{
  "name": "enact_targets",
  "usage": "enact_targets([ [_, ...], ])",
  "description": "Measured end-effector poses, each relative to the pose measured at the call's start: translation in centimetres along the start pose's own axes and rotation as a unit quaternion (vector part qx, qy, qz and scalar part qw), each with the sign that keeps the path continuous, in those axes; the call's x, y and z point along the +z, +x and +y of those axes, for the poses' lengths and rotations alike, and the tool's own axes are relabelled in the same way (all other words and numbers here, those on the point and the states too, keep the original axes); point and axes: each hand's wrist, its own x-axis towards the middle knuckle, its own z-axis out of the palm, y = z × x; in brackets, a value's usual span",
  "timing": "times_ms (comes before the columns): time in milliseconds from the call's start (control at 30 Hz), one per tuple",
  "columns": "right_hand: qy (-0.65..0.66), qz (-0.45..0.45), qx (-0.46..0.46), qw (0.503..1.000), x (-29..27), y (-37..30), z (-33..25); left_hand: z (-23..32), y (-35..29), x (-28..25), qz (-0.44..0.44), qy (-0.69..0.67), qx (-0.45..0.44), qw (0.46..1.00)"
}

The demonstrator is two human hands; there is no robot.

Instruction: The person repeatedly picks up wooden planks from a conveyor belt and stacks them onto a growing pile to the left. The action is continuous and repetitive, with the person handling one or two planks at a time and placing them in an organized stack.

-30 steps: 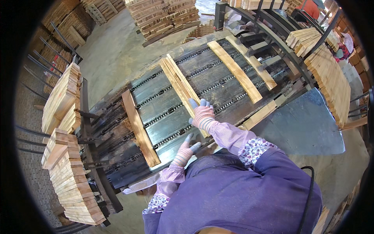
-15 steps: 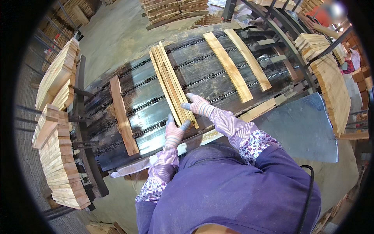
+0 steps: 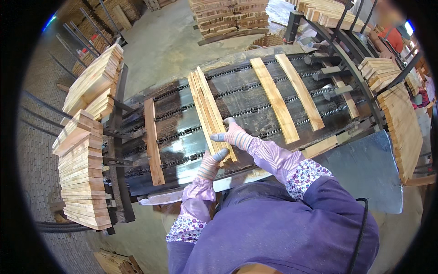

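Note:
Several narrow wooden boards (image 3: 206, 107) lie side by side in a bundle on a chain conveyor (image 3: 182, 130). My left hand (image 3: 211, 163), in a striped knit glove with grey fingertips, grips their near end, thumb on top. The undersides of its fingers are hidden by the wood. Just beyond it, my right hand (image 3: 236, 136) in a matching glove clasps the bundle from the right, with its thumb across the top and a fingertip at the right edge.
A single board (image 3: 153, 141) lies left on the conveyor; two paler boards (image 3: 274, 100) (image 3: 299, 91) lie right. Stacked boards stand in racks at left (image 3: 84, 178) and right (image 3: 401, 123). A grey metal sheet (image 3: 360, 171) is at near right. A person (image 3: 393, 39) is at far right.
The whole view has shifted and turned a little. My left fingers, stretched along the bundle before, now curl round its near end. The right hand stays at the bundle's right side.

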Motion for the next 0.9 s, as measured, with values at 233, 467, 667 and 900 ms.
enact_targets([
  [233, 0.394, -0.169, 0.023, 0.903, -7.4, -3.1, 2.6, 0.6, -4.0, 2.5, 0.021, -0.143, 0.007, 0.990],
  [467, 0.383, -0.190, 0.015, 0.904, -14.0, 0.4, 9.2, 9.5, -9.3, 10.8, 0.169, 0.070, 0.259, 0.948],
  [667, 0.129, -0.106, -0.139, 0.976, -16.5, 2.2, 10.1, 20.7, -11.1, 14.8, 0.413, 0.251, 0.486, 0.728],
  [900, 0.040, -0.136, -0.219, 0.965, -18.7, -1.8, 7.4, 33.5, -11.3, 9.4, 0.583, 0.132, 0.543, 0.589],
])
